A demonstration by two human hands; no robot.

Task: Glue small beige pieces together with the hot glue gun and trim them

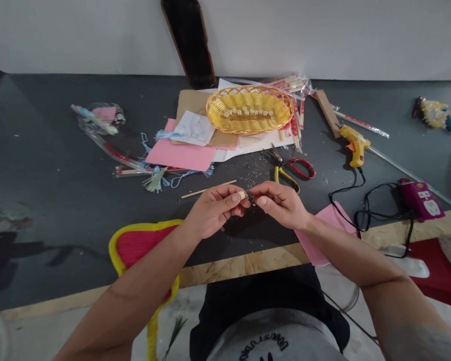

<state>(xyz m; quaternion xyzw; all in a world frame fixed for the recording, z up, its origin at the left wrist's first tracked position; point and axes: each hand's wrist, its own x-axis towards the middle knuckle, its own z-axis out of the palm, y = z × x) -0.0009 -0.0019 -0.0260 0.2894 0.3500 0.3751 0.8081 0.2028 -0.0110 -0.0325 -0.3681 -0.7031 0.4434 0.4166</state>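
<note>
My left hand (214,209) pinches a small pale ribbed piece (241,194), like short stick lengths side by side, between thumb and fingers. Close by, my right hand (280,201) has its thumb and curled fingers together; whatever they hold is too small to make out. A thin wooden stick (208,189) lies just beyond my left hand. Past my right hand rest scissors with a red and yellow handle (302,169), among pale crumbs. Farther back, a yellow woven basket (248,128) has a row of small pale pieces (248,112) in it.
A yellow glue gun (357,145) lies at right, its cord near a purple power socket (423,199). Pink paper (184,153), tassels (156,179) and packaged chopsticks (289,85) surround the basket. A dark phone (191,42) leans on the wall. A red and yellow fan-like item (143,243) overlaps the table edge.
</note>
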